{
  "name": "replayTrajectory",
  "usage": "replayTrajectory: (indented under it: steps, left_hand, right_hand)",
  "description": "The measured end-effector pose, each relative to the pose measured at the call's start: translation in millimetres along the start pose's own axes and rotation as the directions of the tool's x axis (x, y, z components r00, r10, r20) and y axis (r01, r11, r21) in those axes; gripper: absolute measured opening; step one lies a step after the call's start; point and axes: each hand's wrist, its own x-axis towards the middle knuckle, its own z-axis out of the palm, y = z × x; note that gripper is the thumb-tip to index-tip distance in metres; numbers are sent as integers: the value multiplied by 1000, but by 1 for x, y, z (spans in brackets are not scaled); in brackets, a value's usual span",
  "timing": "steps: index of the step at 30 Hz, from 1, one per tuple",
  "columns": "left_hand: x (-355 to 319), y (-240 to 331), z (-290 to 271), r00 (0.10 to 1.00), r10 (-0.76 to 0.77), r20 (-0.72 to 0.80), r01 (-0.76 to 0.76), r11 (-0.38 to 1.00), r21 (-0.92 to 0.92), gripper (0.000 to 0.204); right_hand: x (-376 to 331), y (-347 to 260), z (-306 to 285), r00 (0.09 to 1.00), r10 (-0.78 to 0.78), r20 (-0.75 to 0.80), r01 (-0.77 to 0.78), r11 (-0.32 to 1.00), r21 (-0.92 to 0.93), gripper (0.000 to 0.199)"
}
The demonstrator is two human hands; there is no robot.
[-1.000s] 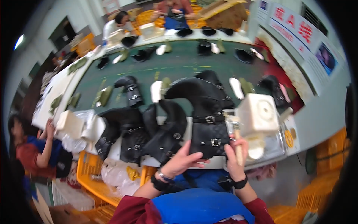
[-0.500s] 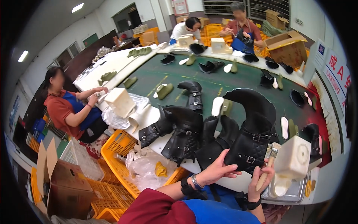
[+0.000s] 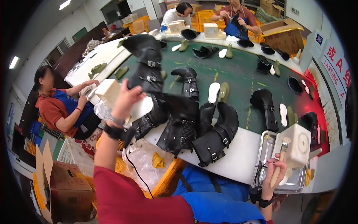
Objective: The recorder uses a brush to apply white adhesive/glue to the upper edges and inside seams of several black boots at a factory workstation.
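Note:
My left hand (image 3: 126,100) is raised and grips a tall black buckled boot (image 3: 146,63) by its lower part, holding it up over the left end of the work surface. My right hand (image 3: 275,171) holds a wooden-handled brush (image 3: 280,159) upright beside a cream glue pot (image 3: 297,145) standing in a metal tray (image 3: 266,149). Several more black boots (image 3: 194,127) lie in a heap on the white table edge (image 3: 238,156) between my two hands.
A green conveyor surface (image 3: 238,78) carries boots, insoles and shoe lasts. A person in a blue apron (image 3: 61,108) works at the left; two more people sit at the far end. Orange crates with plastic bags (image 3: 149,164) and a cardboard box (image 3: 67,186) stand below left.
My left hand has lifted the tall boot off the pile and swung it up to the left. My right hand has come off the boot and now holds the brush by the tray.

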Motion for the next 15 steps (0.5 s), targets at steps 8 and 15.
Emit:
replayTrajectory:
  steps: [8,15]
  left_hand:
    - [136,-28,-80,983,-50,-178,71,991,116,52]
    - [233,-103,-107,936,-56,-347,67,998,18,61]
  right_hand:
    - [-2,-9,-8,998,34,-55,-44,979,-198,13]
    - [-1,-13,14,986,166,-26,-167,943,-289,10]
